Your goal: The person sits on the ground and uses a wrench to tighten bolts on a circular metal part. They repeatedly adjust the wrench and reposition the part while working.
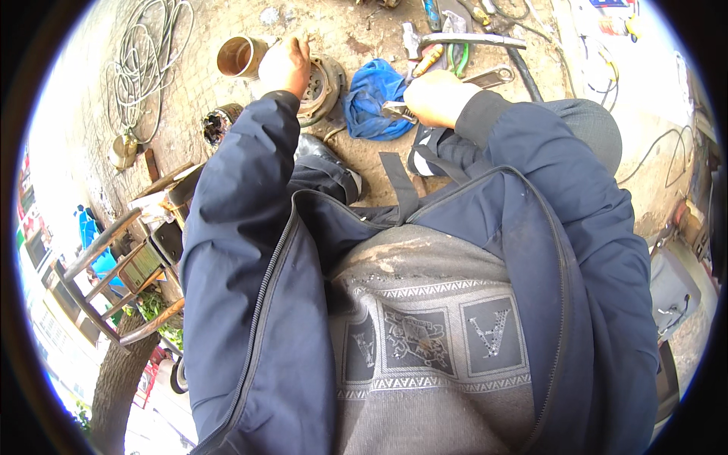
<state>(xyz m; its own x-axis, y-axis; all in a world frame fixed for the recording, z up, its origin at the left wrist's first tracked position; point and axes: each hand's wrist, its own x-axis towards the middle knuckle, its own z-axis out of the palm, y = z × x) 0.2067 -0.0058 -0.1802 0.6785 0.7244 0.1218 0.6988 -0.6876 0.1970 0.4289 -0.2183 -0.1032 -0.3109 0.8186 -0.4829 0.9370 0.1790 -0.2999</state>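
My left hand is closed beside a round metal flange housing with holes, its grip hidden. My right hand grips a metal hand tool, possibly pliers, over a crumpled blue cloth. An open tan metal cylinder lies left of my left hand, and a dark, dirty cylindrical part lies nearer me. Right of the cloth are a yellow-handled tool, a wrench and a long curved metal bar.
Coiled cable lies on the dirty ground at left. A wooden chair and tree trunk stand at lower left. My shoes rest below the parts. Cables and a grey object are at right.
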